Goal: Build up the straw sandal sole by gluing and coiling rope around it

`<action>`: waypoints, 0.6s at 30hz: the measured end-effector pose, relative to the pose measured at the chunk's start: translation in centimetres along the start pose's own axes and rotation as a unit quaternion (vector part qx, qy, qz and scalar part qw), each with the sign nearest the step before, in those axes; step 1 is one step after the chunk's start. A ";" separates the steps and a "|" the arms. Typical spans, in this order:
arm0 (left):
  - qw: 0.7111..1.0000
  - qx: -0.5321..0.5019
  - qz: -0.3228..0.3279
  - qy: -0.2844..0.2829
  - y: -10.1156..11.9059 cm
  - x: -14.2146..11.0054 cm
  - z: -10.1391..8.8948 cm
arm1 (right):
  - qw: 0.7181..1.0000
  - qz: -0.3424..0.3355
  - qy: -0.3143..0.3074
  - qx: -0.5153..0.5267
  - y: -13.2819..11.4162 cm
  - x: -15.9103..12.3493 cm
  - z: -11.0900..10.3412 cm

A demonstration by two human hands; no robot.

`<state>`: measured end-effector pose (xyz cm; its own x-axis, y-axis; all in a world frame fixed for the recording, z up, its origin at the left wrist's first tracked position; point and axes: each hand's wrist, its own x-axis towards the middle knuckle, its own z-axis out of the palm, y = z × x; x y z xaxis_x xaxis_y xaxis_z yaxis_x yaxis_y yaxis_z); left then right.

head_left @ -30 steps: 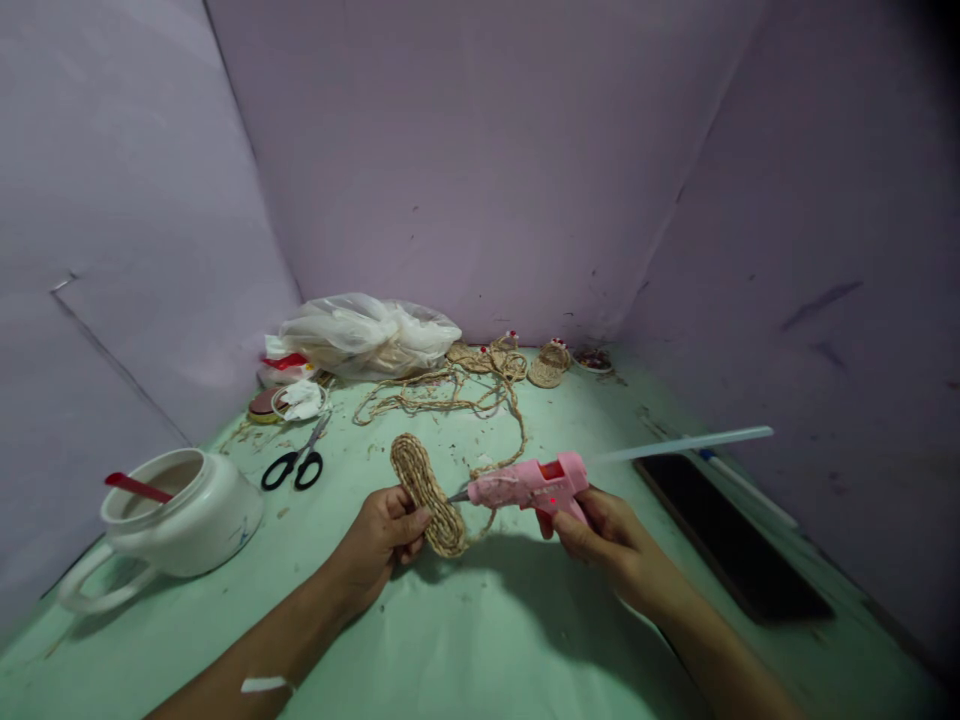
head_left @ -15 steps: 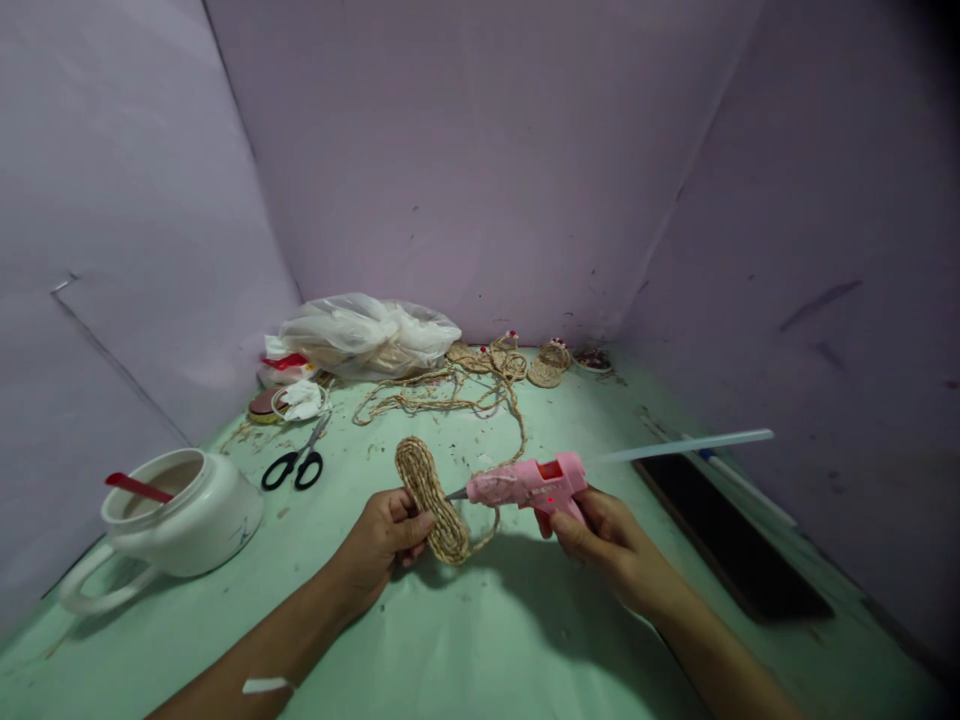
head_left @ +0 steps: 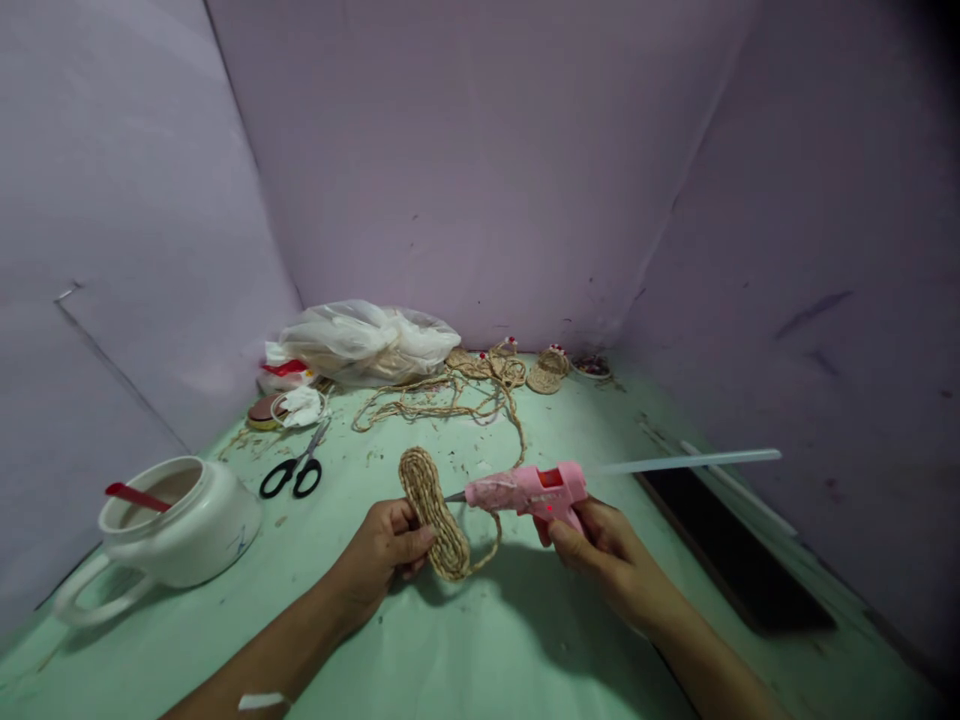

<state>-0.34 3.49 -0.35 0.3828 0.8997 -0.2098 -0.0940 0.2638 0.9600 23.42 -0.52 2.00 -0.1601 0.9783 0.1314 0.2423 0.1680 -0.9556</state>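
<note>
My left fingers point(head_left: 415, 545) clamp the coil point(head_left: 436, 512), right fingers point(head_left: 573, 543) the glue gun point(head_left: 523, 490) — hiding some cord point(head_left: 519, 435); scissors point(head_left: 303, 462), pot point(head_left: 214, 525) leftward.

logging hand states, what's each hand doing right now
Left hand: closed, holding the coiled rope piece.
Right hand: closed, holding the pink glue gun by its handle.
</note>
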 end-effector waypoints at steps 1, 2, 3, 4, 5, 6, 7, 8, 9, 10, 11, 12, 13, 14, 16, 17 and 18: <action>1.000 0.003 -0.001 -0.001 0.0 0.0 0.0 | 1.000 -0.002 0.002 0.001 0.1 0.0 0.0; 1.000 0.004 -0.001 -0.003 0.1 0.0 0.0 | 1.000 -0.003 0.003 0.000 0.2 0.1 0.0; 1.000 0.004 0.000 -0.004 0.1 0.0 0.0 | 1.000 -0.004 0.003 0.000 0.3 0.1 0.0; 1.000 0.003 0.001 -0.005 0.1 0.0 0.0 | 1.000 -0.004 0.002 0.001 0.3 0.1 0.0; 1.000 0.001 0.001 -0.005 0.1 0.0 0.0 | 1.000 -0.003 0.001 0.003 0.2 0.1 0.0; 1.000 -0.001 0.001 -0.006 0.1 0.0 0.0 | 1.000 -0.003 0.001 0.004 0.2 0.0 0.1; 1.000 -0.002 0.001 -0.007 0.1 0.0 0.0 | 1.000 -0.002 0.000 0.006 0.1 0.0 0.1; 1.000 -0.001 0.001 -0.009 0.0 0.0 -0.1 | 1.000 -0.002 0.000 0.008 0.0 0.0 0.1; 1.000 0.000 0.002 -0.011 0.0 0.0 -0.1 | 1.000 -0.003 -0.001 0.010 -0.1 0.0 0.1; 1.000 0.003 0.002 -0.013 0.0 0.0 -0.1 | 1.000 -0.005 -0.001 0.014 -0.1 0.0 0.1; 1.000 0.006 0.002 -0.014 0.0 0.0 -0.1 | 1.000 -0.007 -0.001 0.017 -0.1 0.0 0.1; 1.000 0.009 0.001 -0.015 0.0 0.0 -0.1 | 1.000 -0.008 -0.001 0.021 -0.1 0.0 0.1; 1.000 0.010 0.000 -0.016 0.0 -0.1 -0.1 | 1.000 -0.007 0.001 0.022 -0.1 0.0 0.1; 1.000 0.010 0.000 -0.017 0.1 -0.1 -0.1 | 1.000 -0.006 0.002 0.022 0.0 0.0 0.1; 1.000 0.010 0.000 -0.021 0.1 -0.1 0.0 | 1.000 -0.006 0.009 0.021 0.1 0.0 0.1; 1.000 0.011 0.001 -0.023 0.1 -0.1 0.0 | 1.000 -0.005 0.011 0.021 0.2 0.0 0.1; 1.000 0.011 0.003 -0.026 0.1 -0.1 0.0 | 1.000 -0.004 0.013 0.022 0.2 0.0 0.1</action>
<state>-0.43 3.41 -0.23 0.4288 0.8820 -0.1953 -0.0757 0.2505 0.9652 23.33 -0.53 1.77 -0.1369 0.9799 0.1453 0.1979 0.1708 -0.9652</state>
